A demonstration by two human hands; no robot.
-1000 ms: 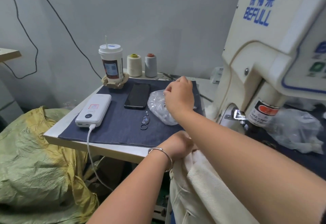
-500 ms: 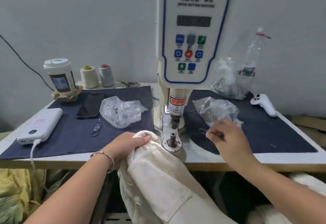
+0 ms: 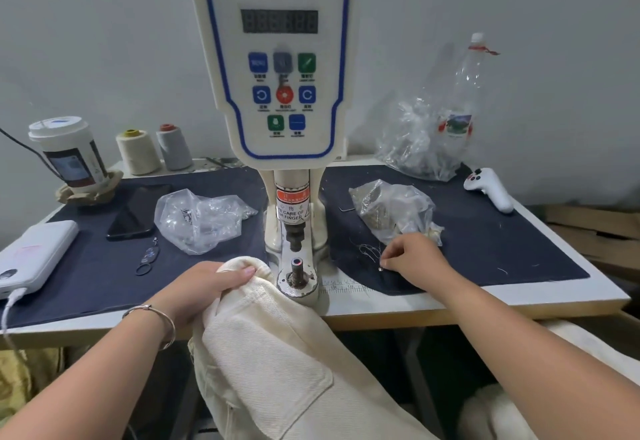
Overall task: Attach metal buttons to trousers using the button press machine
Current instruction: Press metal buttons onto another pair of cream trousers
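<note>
head view, left to right: left hand (image 3: 204,287) bunching cream trousers (image 3: 270,346), fingers curled over the folded edge just left of the lower die (image 3: 298,268). soft, floppy, fairly heavy cloth, probably best gripped near the waistband. clear bag (image 3: 197,217) beyond it, contents unclear. right hand (image 3: 414,259) pinching a tiny metal button part (image 3: 381,268), light, likely slippery. just past its fingertips, another bag (image 3: 391,211) of brownish pieces.

Left hand (image 3: 204,287) grips bunched cream twill trousers (image 3: 277,353) just beside the lower die post of the white servo button machine (image 3: 297,271); right hand (image 3: 414,259) pinches a small metal piece (image 3: 380,269) on the dark blue mat (image 3: 485,249), near a clear plastic bag of parts (image 3: 391,211)
</note>
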